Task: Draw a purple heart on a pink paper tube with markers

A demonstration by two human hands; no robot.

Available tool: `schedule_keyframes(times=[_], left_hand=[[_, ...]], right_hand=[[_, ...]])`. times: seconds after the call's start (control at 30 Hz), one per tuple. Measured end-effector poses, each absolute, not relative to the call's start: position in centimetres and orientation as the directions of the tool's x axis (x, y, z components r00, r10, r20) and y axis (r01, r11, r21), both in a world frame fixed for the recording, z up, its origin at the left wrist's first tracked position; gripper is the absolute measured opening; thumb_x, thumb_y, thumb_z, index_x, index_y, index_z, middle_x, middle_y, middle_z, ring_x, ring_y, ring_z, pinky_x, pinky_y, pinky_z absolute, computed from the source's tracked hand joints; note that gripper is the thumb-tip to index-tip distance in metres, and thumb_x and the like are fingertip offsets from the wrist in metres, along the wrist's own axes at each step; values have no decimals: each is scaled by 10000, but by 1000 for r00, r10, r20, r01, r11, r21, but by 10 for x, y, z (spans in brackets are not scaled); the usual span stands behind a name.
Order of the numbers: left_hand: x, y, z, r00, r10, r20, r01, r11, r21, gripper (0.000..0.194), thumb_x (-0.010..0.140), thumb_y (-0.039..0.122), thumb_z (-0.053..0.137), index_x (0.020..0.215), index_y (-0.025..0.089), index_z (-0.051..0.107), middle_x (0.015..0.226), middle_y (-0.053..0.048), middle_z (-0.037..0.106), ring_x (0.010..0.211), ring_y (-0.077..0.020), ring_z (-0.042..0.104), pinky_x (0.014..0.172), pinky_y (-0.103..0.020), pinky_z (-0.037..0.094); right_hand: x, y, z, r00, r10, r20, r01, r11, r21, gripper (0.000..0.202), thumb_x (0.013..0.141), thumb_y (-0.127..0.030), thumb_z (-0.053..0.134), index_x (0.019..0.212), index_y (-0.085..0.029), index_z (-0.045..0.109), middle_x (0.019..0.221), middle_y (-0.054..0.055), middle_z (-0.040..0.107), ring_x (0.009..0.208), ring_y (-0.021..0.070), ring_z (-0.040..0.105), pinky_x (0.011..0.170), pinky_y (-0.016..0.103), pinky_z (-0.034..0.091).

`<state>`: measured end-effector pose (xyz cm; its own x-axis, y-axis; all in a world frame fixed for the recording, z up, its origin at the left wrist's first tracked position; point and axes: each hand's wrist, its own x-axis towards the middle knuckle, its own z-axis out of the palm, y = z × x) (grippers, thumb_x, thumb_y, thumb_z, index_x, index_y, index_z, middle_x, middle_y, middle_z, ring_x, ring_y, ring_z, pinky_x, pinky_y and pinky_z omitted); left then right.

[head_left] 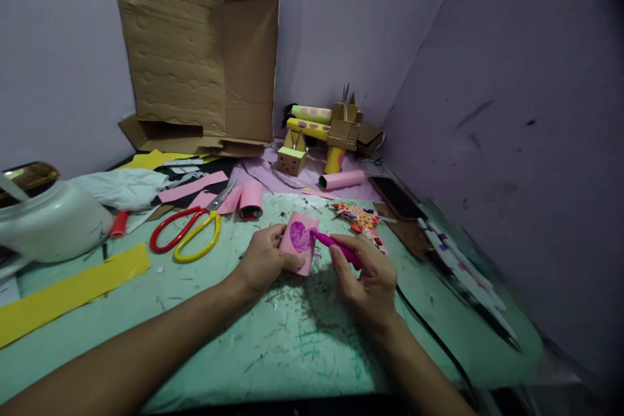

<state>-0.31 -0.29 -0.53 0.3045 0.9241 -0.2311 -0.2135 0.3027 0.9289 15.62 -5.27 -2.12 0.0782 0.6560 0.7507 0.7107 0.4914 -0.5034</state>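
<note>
My left hand (267,257) grips a small pink paper-covered tube (303,262) by its left side and lower edge. A purple heart (298,238), mostly coloured in, shows on its face. In my right hand (366,273) is a magenta marker (345,251), its tip at the heart's right edge. Left of my hands lie scissors (199,227) with one red and one yellow handle, blades pointing away. Another pink tube (251,200) stands just behind my left hand. Beyond my right hand lies a crumpled, colourful patterned piece (361,217).
A large cardboard box (195,65) stands open at the back. Cardboard figures with yellow tubes (308,127) are by the wall, near a lying pink tube (345,180). A phone (397,197) and several pens (463,260) lie right. A white pot (49,221) and yellow strip (73,292) are left.
</note>
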Motion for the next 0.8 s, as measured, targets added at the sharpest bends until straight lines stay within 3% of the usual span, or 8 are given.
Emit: schedule_keyframes(times=[0.8], left_hand=[[-4,-2,-10,311,928,-208,-188,274,943,358,421,46,711,769,105,646,681,-22,662,600,-139,557,538,-233,433]], right_hand=[[151,-54,-17,28,660,751,698,525,-487,108,854,-157,563,896,-155,662,669,27,621,579,149,581,543,264,457]])
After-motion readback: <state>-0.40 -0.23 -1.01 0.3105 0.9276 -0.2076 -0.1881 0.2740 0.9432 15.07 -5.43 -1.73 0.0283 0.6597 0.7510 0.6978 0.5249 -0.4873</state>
